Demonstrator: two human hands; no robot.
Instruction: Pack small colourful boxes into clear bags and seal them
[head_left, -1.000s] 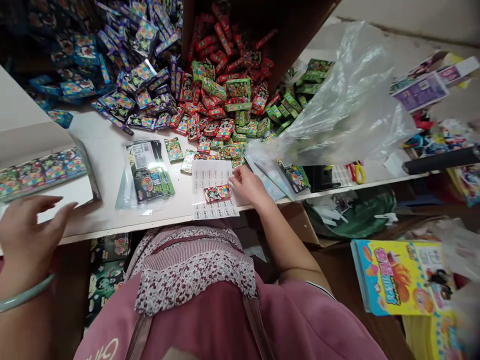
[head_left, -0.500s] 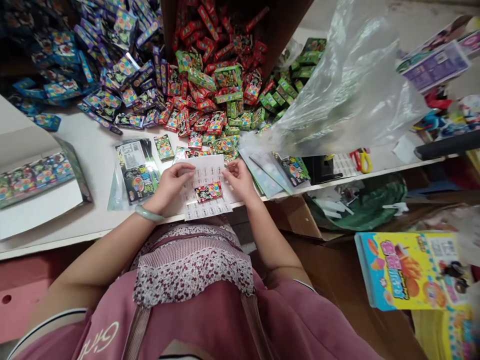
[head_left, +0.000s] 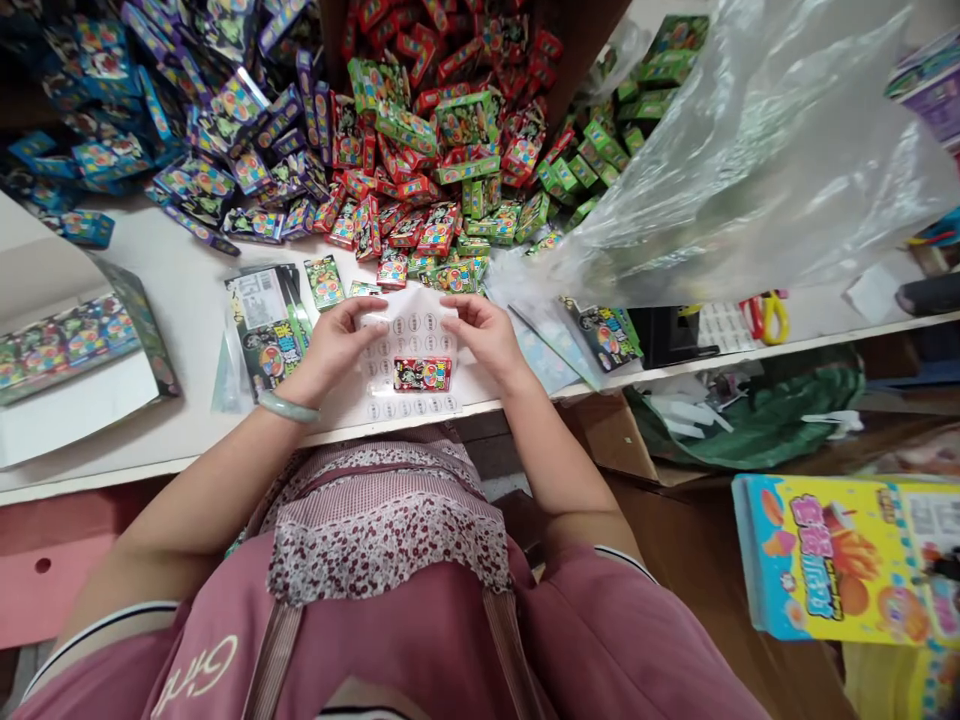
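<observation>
Crowding the white bench (head_left: 184,300), boxes (head_left: 437,228) lie heaped beyond the left hand (head_left: 336,342) and right hand (head_left: 487,340), which pinch a pale sheet (head_left: 409,346) of round labels (head_left: 400,325) (red packet (head_left: 423,374) on top).

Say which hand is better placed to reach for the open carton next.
Left, I'd judge: the left hand is nearer the open carton; the right hand is farther, across the sticker sheet.

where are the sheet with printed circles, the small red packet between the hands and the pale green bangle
Sheet with printed circles (head_left: 412,340), head view: on its printed middle.
Small red packet (head_left: 422,374), head view: middle of its face.
Pale green bangle (head_left: 289,407), head view: its visible band.
</observation>
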